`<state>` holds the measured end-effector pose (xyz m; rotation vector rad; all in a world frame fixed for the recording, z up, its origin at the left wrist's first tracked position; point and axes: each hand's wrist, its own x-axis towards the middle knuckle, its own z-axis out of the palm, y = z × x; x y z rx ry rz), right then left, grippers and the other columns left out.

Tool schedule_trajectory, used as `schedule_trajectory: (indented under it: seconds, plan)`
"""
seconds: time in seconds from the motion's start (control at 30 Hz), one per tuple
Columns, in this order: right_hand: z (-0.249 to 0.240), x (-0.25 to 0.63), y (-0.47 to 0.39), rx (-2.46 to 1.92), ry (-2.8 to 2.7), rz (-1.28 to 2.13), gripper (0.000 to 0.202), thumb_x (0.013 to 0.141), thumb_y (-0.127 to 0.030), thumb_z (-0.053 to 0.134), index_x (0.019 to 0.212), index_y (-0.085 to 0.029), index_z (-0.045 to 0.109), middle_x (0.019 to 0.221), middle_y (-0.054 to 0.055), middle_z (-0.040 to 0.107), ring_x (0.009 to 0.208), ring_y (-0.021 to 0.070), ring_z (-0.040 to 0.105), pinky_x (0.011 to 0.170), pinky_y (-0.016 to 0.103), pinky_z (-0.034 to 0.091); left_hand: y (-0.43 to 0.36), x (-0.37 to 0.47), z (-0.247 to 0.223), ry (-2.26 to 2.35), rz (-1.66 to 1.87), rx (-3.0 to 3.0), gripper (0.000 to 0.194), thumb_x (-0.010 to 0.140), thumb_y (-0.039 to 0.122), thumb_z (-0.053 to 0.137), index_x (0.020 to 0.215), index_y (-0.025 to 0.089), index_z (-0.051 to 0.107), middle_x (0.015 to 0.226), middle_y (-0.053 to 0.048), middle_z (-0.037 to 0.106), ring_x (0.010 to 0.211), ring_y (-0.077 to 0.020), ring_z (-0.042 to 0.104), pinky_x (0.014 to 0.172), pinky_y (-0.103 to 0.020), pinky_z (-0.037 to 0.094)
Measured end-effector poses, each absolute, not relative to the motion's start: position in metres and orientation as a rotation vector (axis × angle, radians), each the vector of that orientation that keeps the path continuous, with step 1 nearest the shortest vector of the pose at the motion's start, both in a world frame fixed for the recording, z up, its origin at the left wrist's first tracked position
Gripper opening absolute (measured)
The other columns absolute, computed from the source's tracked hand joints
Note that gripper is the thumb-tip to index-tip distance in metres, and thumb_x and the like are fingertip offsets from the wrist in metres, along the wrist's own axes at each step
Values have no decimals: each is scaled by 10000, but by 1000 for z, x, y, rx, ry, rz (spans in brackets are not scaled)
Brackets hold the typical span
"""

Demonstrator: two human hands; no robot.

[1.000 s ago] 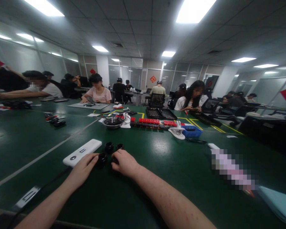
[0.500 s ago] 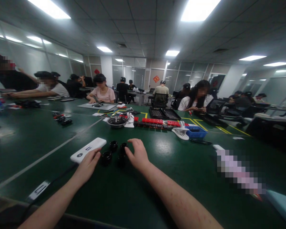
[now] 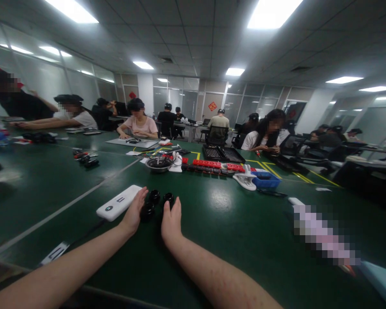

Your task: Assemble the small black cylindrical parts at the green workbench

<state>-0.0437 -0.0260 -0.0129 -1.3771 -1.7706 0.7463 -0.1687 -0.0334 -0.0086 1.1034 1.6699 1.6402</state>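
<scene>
The black pieces (image 3: 154, 196) in front of me were short, round and glossy, with ring-like tops. I counted three in sight, clustered on the smooth, faintly shining green tabletop (image 3: 225, 244); my right hand hid the patch behind it. Just left of them lay a flat white case (image 3: 120, 202), long and smooth, its corners rounded, a small dark disc set near one end. A thin dark cable (image 3: 90, 231) ran from there toward a pale tag (image 3: 54, 254).

I had the left hand (image 3: 135, 211) open, its fingers nearly straight and gripping nothing, with the nearest black piece right beside the palm; I could not tell whether they touched. My right hand was open too, fingers extended, thumb raised, empty as far as I could see, close against the rightmost piece, contact again unclear.

Both palms faced inward, on either side of the cluster. The left forearm (image 3: 73, 262) slanted in from the lower left; the right one (image 3: 215, 270) came from the lower right, the wrist bent so the fingertips pointed away from me.
</scene>
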Motion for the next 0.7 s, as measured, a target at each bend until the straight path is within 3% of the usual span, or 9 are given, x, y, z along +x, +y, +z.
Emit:
schedule_trajectory:
  seconds: [0.13,0.33,0.47,0.7]
  plan:
    - [-11,-67,-8,-1368,-1711,730,305,883,-275,493,1173,-187,468,1238,80,474,1057,243,510,866,465,430,-16,-171,-17,1685,1632,1079,482,936,388,160,1256,127,409,1286,-108,463,1170,-219,445,954,-359,383]
    - [-15,-79,23,-1259,-1713,771,264,880,-265,499,1130,-176,497,1168,73,519,973,215,554,807,419,472,7,-169,-24,1793,1654,1126,372,944,358,281,1162,155,504,1278,-89,468,1205,-220,388,1011,-365,289]
    - [-21,-70,41,-1174,-1656,769,256,880,-264,500,1120,-172,503,1149,70,530,954,209,563,793,410,479,24,-160,-24,1825,1657,1154,272,920,313,436,1140,166,497,1222,-91,480,1082,-238,483,911,-451,379]
    - [-28,-9,88,-1175,-1533,718,245,881,-263,500,1107,-170,510,1130,67,541,935,202,571,781,399,485,76,-102,-28,1753,1591,1227,227,901,264,485,1102,162,511,1125,-77,521,939,-205,550,792,-396,467]
